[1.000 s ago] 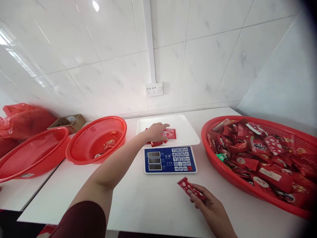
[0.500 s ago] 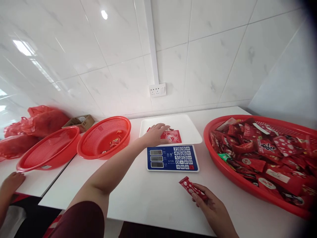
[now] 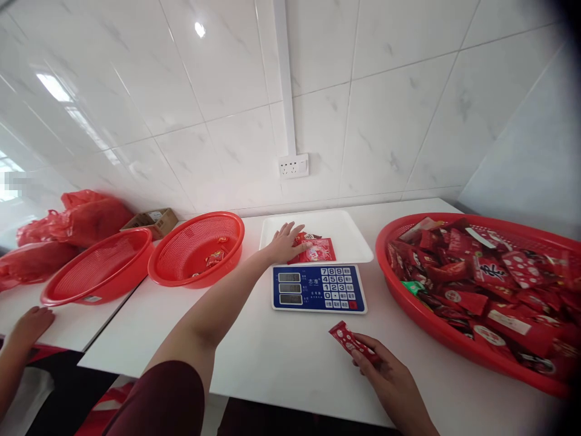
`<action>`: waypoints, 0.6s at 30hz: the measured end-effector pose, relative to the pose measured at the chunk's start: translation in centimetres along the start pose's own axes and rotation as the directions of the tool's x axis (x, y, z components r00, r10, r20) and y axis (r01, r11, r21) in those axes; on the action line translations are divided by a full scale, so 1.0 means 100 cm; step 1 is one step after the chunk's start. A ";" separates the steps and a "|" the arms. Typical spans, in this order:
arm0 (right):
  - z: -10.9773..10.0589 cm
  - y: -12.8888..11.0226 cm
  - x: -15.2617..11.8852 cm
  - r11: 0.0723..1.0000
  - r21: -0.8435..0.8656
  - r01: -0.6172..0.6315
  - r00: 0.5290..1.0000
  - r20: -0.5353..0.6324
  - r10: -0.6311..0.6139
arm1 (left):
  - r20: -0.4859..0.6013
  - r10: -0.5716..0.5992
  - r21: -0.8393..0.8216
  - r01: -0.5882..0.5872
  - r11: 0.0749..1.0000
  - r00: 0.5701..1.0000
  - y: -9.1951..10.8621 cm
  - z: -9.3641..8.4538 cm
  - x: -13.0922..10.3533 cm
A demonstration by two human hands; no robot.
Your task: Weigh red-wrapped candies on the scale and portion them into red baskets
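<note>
Marbled white tiles [image 3: 218, 79] back the head view, with a wall socket [image 3: 294, 166] at twelve o'clock above a white table [image 3: 267, 357]. Take the blue-and-white digital scale [image 3: 318, 289] as the dial's centre: its keypad and three readouts face the wearer, probably for easy reading, though the digits are too blurred to tell. Its white weighing pan [image 3: 351, 239] lies just beyond, toward twelve. On the pan, flat red packets [image 3: 325, 249] rest under the left hand [image 3: 288, 243], whose fingers are splayed rather than closed; it seems to steady or spread them, and whether it presses down I cannot tell.

At five o'clock, the right hand [image 3: 391, 376] pinches a red polka-dot snack packet [image 3: 348, 340] between thumb and fingers, just above the table, leaving its far end free and its printed face up.

From two to four, a broad red basket [image 3: 422, 316] holds heaped mixed wrappers [image 3: 492, 293], set within easy reach of the right hand. At ten, a perforated red colander [image 3: 184, 245] contains a few small packets [image 3: 215, 257]. Farther round toward nine come an oval red basin [image 3: 100, 272], a cardboard box [image 3: 157, 225] and red plastic bags [image 3: 97, 217]. A co-worker's hand [image 3: 34, 326] rests at the table edge, toward eight.
</note>
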State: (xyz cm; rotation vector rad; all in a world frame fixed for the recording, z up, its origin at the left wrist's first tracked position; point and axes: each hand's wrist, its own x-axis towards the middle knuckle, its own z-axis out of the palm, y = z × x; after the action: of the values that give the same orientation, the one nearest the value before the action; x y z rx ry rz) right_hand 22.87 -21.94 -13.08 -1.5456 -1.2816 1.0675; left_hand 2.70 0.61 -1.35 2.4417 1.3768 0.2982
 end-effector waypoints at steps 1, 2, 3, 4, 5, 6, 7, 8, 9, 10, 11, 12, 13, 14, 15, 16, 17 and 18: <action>0.000 0.000 0.000 1.000 -0.001 -0.002 1.000 0.001 0.002 | -0.004 0.002 -0.003 -0.002 1.000 1.000 0.000 0.000 0.004; 0.000 -0.001 -0.001 1.000 -0.001 -0.002 1.000 -0.001 0.002 | -0.010 0.003 -0.005 -0.003 1.000 1.000 0.001 0.001 0.008; 0.001 -0.001 -0.001 1.000 -0.001 0.000 1.000 -0.003 0.000 | -0.016 0.006 -0.007 -0.006 1.000 1.000 0.001 0.001 0.012; 0.001 -0.001 -0.001 1.000 0.000 0.004 1.000 -0.008 -0.004 | -0.024 0.010 -0.011 -0.010 1.000 1.000 0.001 0.002 0.015; 0.002 -0.002 -0.001 1.000 0.001 0.008 1.000 -0.012 -0.008 | -0.033 0.014 -0.014 -0.014 1.000 0.999 0.001 0.003 0.017; 0.002 -0.002 -0.002 1.000 0.001 0.012 1.000 -0.017 -0.012 | -0.043 0.018 -0.018 -0.018 1.000 0.999 0.001 0.003 0.019; 0.002 -0.002 -0.002 1.000 0.001 0.015 1.000 -0.023 -0.015 | -0.054 0.021 -0.022 -0.023 1.000 0.998 0.001 0.002 0.021; 0.003 -0.003 -0.002 1.000 0.003 0.017 1.000 -0.025 -0.017 | -0.068 0.025 -0.025 -0.027 0.999 0.997 0.002 0.001 0.021; 0.003 -0.003 -0.002 1.000 0.006 0.018 0.999 -0.030 -0.018 | -0.085 0.029 -0.029 -0.032 0.999 0.996 0.003 -0.001 0.020; 0.003 -0.004 -0.002 1.000 0.009 0.019 0.999 -0.041 -0.019 | -0.104 0.032 -0.034 -0.036 0.999 0.994 0.003 -0.004 0.018; 0.003 -0.004 -0.003 1.000 0.011 0.018 0.999 -0.047 -0.018 | -0.123 0.034 -0.037 -0.038 0.999 0.992 0.004 -0.008 0.013; 0.002 -0.004 -0.003 1.000 0.011 0.017 0.999 -0.050 -0.016 | -0.147 0.039 -0.045 -0.047 0.998 0.988 0.005 -0.012 0.006; 0.002 -0.004 -0.003 1.000 0.008 0.012 0.999 -0.047 -0.012 | -0.176 0.053 -0.060 -0.064 0.996 0.983 0.007 -0.016 -0.004; 0.002 -0.005 -0.003 1.000 0.002 0.006 0.999 -0.043 -0.006 | -0.210 0.071 -0.084 -0.090 0.992 0.975 0.008 -0.019 -0.017; 0.001 -0.005 -0.003 1.000 -0.006 -0.001 0.999 -0.041 0.000 | -0.247 0.094 -0.116 -0.126 0.985 0.964 0.010 -0.020 -0.032; 0.001 -0.005 -0.003 1.000 -0.015 -0.007 0.999 -0.032 0.007 | -0.279 0.115 -0.158 -0.164 0.974 0.953 0.011 -0.019 -0.049; 0.001 -0.006 -0.003 1.000 -0.022 -0.013 1.000 -0.025 0.012 | -0.300 0.119 -0.200 -0.184 0.962 0.946 0.013 -0.017 -0.068; 0.001 -0.006 -0.003 0.999 -0.026 -0.018 1.000 -0.026 0.017 | -0.288 0.114 -0.241 -0.187 0.952 0.951 0.015 -0.012 -0.088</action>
State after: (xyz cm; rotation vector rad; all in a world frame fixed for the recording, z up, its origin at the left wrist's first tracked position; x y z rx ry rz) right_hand 22.60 -22.16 -12.47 -1.5882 -1.2713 1.0423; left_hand -1.01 -7.44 0.07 2.3452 1.1579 0.8277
